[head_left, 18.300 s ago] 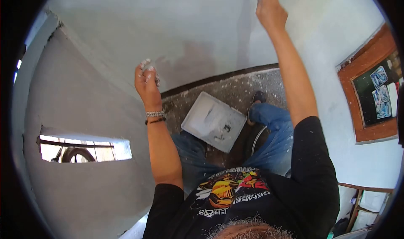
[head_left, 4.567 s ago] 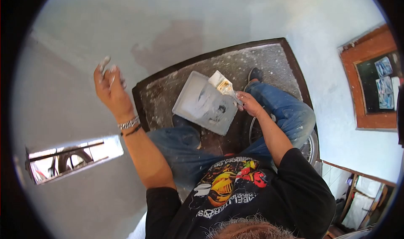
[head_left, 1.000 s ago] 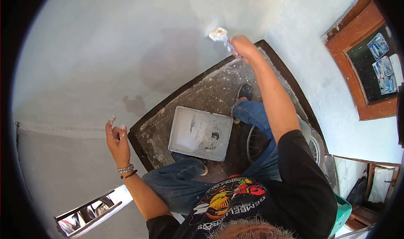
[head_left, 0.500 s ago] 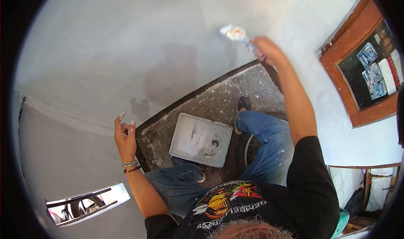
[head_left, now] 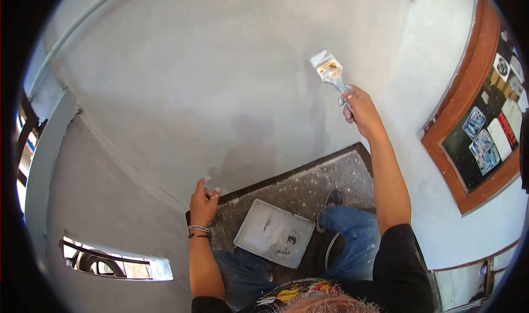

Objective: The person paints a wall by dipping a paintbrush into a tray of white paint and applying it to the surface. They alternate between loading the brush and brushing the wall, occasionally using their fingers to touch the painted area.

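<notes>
My right hand [head_left: 358, 110] grips a paintbrush [head_left: 329, 70] by its handle. White paint coats the wide bristles, which point up and left in front of the pale wall [head_left: 220, 70]. My left hand [head_left: 205, 202] is raised at the lower left, paint on its fingertips, with index finger and thumb apart and nothing between them. Below and between both hands, a grey-white paint tray [head_left: 274, 233] rests near the floor, smeared with paint and marked by a dark patch.
The speckled floor [head_left: 308, 186] meets the wall along a dark skirting edge. At the right hangs a wooden-framed board [head_left: 441, 147] with pictures. A low opening [head_left: 118, 260] in the left wall shows a wheel. A pipe [head_left: 82, 23] runs along the upper left.
The view has tilted up, showing more wall and the pipe. My right hand still holds the paintbrush, now turned more upright with its bristles facing me. My left hand stays raised.
</notes>
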`<state>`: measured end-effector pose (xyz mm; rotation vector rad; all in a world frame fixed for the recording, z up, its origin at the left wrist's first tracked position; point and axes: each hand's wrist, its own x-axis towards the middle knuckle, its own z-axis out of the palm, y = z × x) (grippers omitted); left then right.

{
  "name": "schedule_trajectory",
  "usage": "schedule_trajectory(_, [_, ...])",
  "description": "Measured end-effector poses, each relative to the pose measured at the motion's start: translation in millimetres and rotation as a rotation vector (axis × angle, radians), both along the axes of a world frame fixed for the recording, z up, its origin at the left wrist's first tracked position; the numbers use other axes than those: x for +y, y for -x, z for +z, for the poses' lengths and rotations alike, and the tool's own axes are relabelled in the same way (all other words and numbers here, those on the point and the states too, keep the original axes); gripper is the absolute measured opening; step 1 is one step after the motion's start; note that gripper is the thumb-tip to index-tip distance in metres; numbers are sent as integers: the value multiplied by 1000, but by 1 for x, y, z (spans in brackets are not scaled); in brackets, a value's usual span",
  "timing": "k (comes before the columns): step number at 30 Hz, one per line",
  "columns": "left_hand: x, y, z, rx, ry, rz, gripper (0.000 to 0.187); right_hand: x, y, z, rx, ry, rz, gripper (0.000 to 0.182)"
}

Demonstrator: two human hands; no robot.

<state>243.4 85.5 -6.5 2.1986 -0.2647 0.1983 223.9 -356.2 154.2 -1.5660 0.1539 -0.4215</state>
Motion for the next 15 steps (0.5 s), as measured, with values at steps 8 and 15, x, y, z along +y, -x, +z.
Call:
schedule_trajectory(8, [-1, -6, -14, 28, -128, -35, 46, 37, -33, 57, -498, 953, -490, 38])
schedule_trajectory(15, [11, 0, -16, 60, -120, 4, 47, 76, -51, 43, -76, 1319, -609, 41])
